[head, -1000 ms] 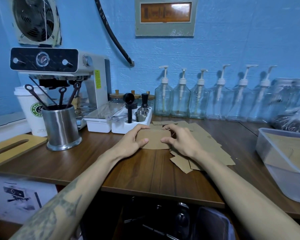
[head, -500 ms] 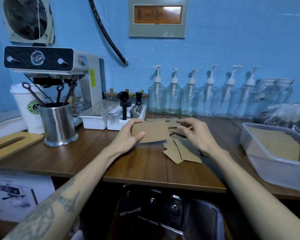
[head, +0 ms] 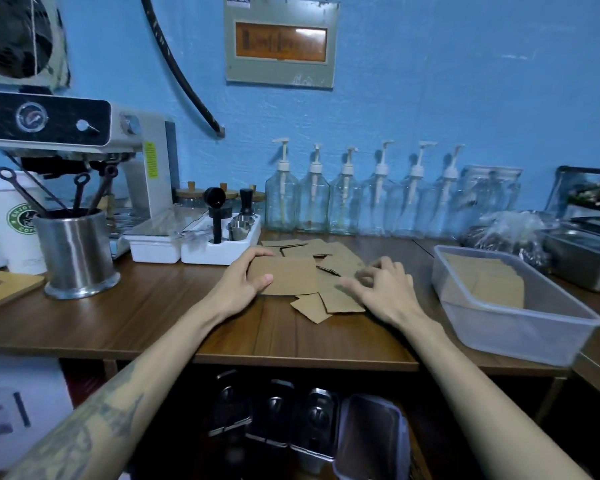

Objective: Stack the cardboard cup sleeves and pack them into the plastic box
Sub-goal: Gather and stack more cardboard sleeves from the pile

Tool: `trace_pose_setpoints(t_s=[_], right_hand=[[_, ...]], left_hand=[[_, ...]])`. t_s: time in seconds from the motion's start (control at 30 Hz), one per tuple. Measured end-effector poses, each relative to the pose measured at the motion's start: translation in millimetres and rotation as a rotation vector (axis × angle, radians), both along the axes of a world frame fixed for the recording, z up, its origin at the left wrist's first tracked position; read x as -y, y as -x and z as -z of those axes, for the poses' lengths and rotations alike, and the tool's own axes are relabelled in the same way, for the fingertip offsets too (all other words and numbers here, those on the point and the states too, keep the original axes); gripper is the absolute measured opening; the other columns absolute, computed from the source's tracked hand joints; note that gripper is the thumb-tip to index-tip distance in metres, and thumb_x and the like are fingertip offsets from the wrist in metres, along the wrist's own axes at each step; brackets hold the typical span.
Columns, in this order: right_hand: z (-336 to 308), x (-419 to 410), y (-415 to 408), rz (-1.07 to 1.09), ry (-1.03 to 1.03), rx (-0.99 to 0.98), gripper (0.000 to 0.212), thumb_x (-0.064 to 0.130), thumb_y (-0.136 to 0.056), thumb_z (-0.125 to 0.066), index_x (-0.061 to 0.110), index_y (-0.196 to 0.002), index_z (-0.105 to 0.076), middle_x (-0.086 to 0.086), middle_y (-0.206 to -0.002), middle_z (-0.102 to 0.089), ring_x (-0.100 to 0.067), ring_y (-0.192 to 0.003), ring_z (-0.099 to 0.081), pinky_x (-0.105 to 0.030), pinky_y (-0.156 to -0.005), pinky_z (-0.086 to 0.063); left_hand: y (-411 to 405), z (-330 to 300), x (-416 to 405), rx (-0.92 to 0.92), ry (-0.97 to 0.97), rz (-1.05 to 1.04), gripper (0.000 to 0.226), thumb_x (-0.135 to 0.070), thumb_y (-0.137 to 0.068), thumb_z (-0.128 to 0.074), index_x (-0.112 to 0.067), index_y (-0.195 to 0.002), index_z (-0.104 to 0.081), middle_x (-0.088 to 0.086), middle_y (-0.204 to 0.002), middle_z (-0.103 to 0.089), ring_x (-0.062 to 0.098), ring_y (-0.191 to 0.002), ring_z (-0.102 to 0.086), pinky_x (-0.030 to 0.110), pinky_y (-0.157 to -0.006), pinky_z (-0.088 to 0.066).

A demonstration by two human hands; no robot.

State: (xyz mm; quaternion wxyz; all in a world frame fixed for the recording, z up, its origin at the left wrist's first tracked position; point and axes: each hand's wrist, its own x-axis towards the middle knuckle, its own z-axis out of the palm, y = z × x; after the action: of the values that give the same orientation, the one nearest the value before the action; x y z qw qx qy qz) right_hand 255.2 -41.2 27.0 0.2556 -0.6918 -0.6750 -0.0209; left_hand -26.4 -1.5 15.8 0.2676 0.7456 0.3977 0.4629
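A small stack of cardboard cup sleeves [head: 286, 275] sits at the centre of the wooden counter [head: 153, 317]. The left hand [head: 241, 284] grips its left edge, thumb on top, fingers curled over the far corner. At about 3 o'clock from the stack, loose sleeves [head: 336, 285] lie scattered and overlapping, more spread toward 12 o'clock. The right hand [head: 381, 289] hovers over the loose ones, fingers spread and lightly bent, fingertips touching or nearly touching the cardboard; it grasps nothing that I can make out.

Further out at 3 o'clock stands the clear plastic box [head: 520, 327], with flat sleeves already lying inside it. Beyond the box, at 2 o'clock, a crumpled plastic bag [head: 506, 233] and a steel tray [head: 582, 258].

At 12 o'clock a row of glass pump bottles [head: 347, 202] lines the blue wall. At 10 o'clock, white trays [head: 222, 249] with coffee tools, then the espresso machine [head: 84, 133]. At 9 o'clock, a steel cup of utensils [head: 77, 251], a white paper cup [head: 11, 223] behind it.
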Motion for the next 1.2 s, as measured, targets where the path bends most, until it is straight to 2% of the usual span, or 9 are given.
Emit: trace_pose_setpoints(t_s=[0.2,0.3,0.47,0.53,0.6,0.83,1.0,1.13,1.2], right_hand=[[5,0,16,-0.090,0.135,0.116,0.093,0.092,-0.070,-0.040,0.026,-0.133,-0.059,-0.001,-0.134,-0.043,-0.025,-0.124,-0.032,-0.042,-0.104,-0.026],[4,-1,15,-0.107,0.163,0.032,0.088,0.088,-0.069,-0.051,0.028,-0.135,-0.057,0.001,-0.135,-0.041,-0.024,-0.126,-0.030,-0.041,-0.103,-0.024],[-1,0,17,-0.149,0.151,-0.138,0.076,0.067,-0.070,-0.074,0.032,-0.134,-0.056,0.004,-0.132,-0.043,-0.021,-0.130,-0.030,-0.038,-0.104,-0.023],[-2,-1,16,-0.170,0.115,-0.192,0.073,0.059,-0.069,-0.079,0.034,-0.133,-0.055,0.006,-0.132,-0.044,-0.018,-0.130,-0.032,-0.037,-0.107,-0.024],[-1,-4,12,-0.173,0.092,-0.236,0.072,0.055,-0.067,-0.083,0.036,-0.131,-0.056,0.009,-0.125,-0.050,-0.016,-0.122,-0.042,-0.038,-0.106,-0.029],[-11,-8,9,-0.277,-0.041,-0.732,0.022,0.012,-0.082,-0.079,0.022,-0.101,-0.070,0.007,-0.074,-0.069,-0.009,-0.072,-0.066,-0.026,-0.073,-0.048],[-23,-5,19,-0.414,-0.074,-0.837,0.054,-0.002,-0.085,-0.072,0.015,-0.133,-0.054,-0.008,-0.090,-0.066,-0.014,-0.080,-0.066,-0.021,-0.074,-0.052],[-23,0,33,-0.508,-0.067,-0.869,0.078,-0.011,-0.085,-0.067,0.025,-0.147,-0.034,0.008,-0.114,-0.055,0.007,-0.077,-0.066,-0.008,-0.068,-0.050],[-20,-4,43,-0.496,-0.086,-0.907,0.074,-0.014,-0.083,-0.067,0.022,-0.144,-0.044,0.005,-0.125,-0.055,-0.003,-0.084,-0.066,-0.016,-0.067,-0.055]], left_hand=[[2,2,-1,-0.018,-0.005,-0.015,0.035,-0.009,-0.092,-0.064,-0.030,-0.119,-0.054,-0.003,-0.125,-0.058,0.009,-0.111,-0.057,0.014,-0.093,-0.042],[7,2,-2,-0.002,0.002,-0.027,0.036,-0.010,-0.092,-0.065,-0.035,-0.116,-0.054,-0.002,-0.124,-0.059,0.021,-0.110,-0.059,0.034,-0.104,-0.045],[21,3,0,0.007,0.040,-0.052,0.035,-0.009,-0.092,-0.065,-0.030,-0.118,-0.055,-0.002,-0.119,-0.062,0.014,-0.110,-0.060,0.035,-0.104,-0.045],[27,4,1,0.001,0.036,-0.061,0.035,-0.010,-0.092,-0.065,-0.027,-0.121,-0.055,-0.003,-0.119,-0.061,0.001,-0.104,-0.059,0.021,-0.099,-0.045],[28,4,2,-0.008,0.037,-0.060,0.035,-0.009,-0.093,-0.064,-0.025,-0.122,-0.055,-0.002,-0.119,-0.061,-0.008,-0.096,-0.056,0.012,-0.091,-0.043],[28,7,0,-0.044,0.053,-0.059,0.034,-0.015,-0.093,-0.065,-0.035,-0.118,-0.053,-0.001,-0.120,-0.060,0.017,-0.113,-0.058,0.044,-0.107,-0.043],[27,8,1,-0.085,0.088,-0.080,0.033,-0.020,-0.094,-0.063,-0.037,-0.119,-0.049,0.010,-0.113,-0.062,0.021,-0.104,-0.059,0.034,-0.098,-0.048],[25,7,3,-0.093,0.102,-0.060,0.035,-0.014,-0.096,-0.060,-0.029,-0.124,-0.047,-0.009,-0.109,-0.059,-0.005,-0.084,-0.055,0.009,-0.071,-0.040],[24,6,4,-0.089,0.114,-0.046,0.033,-0.014,-0.097,-0.058,-0.029,-0.125,-0.046,-0.012,-0.110,-0.058,-0.002,-0.087,-0.055,0.012,-0.075,-0.042]])
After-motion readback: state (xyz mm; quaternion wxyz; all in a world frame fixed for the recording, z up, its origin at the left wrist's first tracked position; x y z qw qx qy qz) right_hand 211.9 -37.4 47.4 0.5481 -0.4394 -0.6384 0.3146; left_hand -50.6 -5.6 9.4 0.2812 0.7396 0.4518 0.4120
